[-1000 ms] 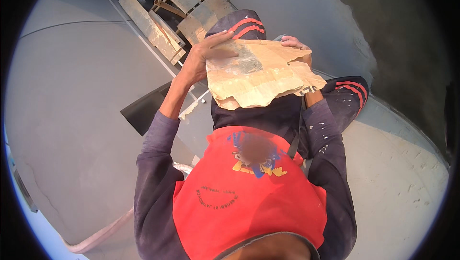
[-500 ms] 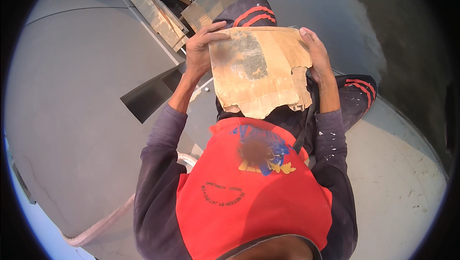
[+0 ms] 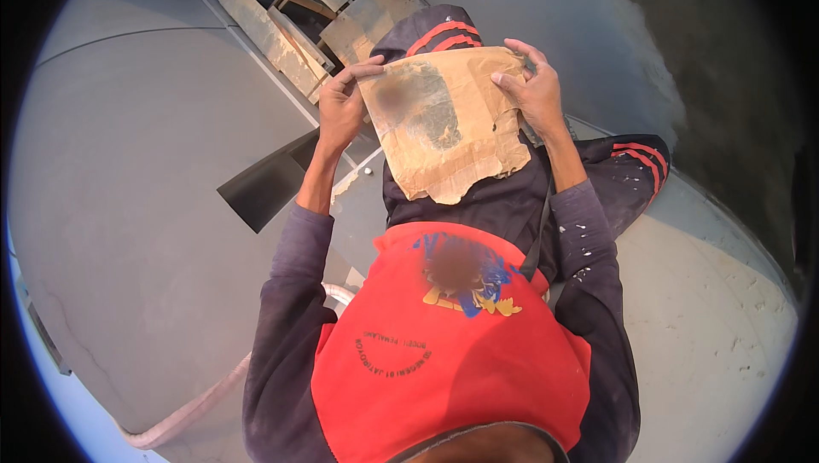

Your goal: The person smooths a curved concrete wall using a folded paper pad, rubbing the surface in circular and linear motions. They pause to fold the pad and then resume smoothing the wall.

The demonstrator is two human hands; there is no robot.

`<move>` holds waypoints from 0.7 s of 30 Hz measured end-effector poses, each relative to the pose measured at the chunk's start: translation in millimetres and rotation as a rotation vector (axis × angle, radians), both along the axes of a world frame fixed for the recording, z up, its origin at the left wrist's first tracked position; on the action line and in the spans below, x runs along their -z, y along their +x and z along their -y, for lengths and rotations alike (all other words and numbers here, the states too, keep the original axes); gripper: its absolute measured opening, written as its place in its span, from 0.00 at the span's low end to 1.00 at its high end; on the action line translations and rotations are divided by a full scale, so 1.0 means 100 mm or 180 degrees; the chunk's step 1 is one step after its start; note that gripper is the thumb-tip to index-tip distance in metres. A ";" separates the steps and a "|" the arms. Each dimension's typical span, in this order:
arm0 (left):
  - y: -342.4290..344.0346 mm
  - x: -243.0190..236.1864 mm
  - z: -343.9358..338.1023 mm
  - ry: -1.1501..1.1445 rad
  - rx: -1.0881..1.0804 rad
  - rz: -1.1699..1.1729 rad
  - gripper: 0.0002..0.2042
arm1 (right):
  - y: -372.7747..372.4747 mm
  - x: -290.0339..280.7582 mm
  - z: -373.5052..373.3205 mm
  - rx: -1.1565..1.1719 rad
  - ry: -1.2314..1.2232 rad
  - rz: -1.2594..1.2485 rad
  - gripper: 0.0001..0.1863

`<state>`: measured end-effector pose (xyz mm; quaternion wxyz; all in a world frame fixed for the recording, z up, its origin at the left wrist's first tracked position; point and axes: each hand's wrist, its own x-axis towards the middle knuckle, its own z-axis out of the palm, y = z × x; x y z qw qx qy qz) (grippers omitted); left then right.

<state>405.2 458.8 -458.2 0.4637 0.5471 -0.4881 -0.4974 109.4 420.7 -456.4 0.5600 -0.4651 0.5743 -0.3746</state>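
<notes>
I hold a torn sheet of brown cardboard (image 3: 452,126) in front of me with both hands. A dark greyish stain marks its upper left part, and its lower edge is ragged. My left hand (image 3: 341,105) pinches the sheet's upper left edge. My right hand (image 3: 533,88) grips its upper right edge, fingers curled over the top. The sheet hangs above my lap and hides most of my bent knee in dark trousers with red stripes (image 3: 439,32).
I wear a red vest (image 3: 444,344) over a dark long-sleeved top. Wooden planks and a slatted frame (image 3: 299,11) lie ahead. A dark opening (image 3: 264,186) cuts into the grey surface at my left. A pale hose (image 3: 205,399) curves at lower left.
Both hands have drawn the cardboard sheet closer and a little lower. It has turned from lying tilted to facing me nearly flat.
</notes>
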 end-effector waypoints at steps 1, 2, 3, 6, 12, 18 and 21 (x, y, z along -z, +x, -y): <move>0.03 -0.03 -0.04 0.0548 -0.0032 -0.0402 0.13 | -0.01 0.02 -0.08 -0.0017 0.0046 0.0063 0.29; 0.03 -0.12 -0.06 0.0845 -0.0094 -0.0956 0.15 | -0.01 0.02 -0.13 -0.0022 0.0075 0.0121 0.28; 0.02 -0.22 -0.09 0.1148 -0.0158 -0.1505 0.17 | 0.01 0.01 -0.16 0.0136 0.0201 0.0333 0.28; -0.08 -0.37 -0.11 0.1664 0.0006 -0.1523 0.25 | -0.02 0.20 -0.18 -0.0169 -0.0223 -0.0351 0.29; -0.41 -0.81 0.01 0.0856 0.0062 -0.0053 0.20 | 0.06 -0.55 -0.20 -0.0073 -0.1011 -0.2177 0.27; -0.96 -1.55 0.26 -0.2648 0.0726 0.1727 0.20 | 0.13 -1.60 -0.43 0.0284 -0.0427 0.2708 0.47; -1.22 -1.53 0.20 -0.2858 0.1588 0.2142 0.27 | -0.04 -1.62 -0.19 0.0647 -0.0183 0.4032 0.41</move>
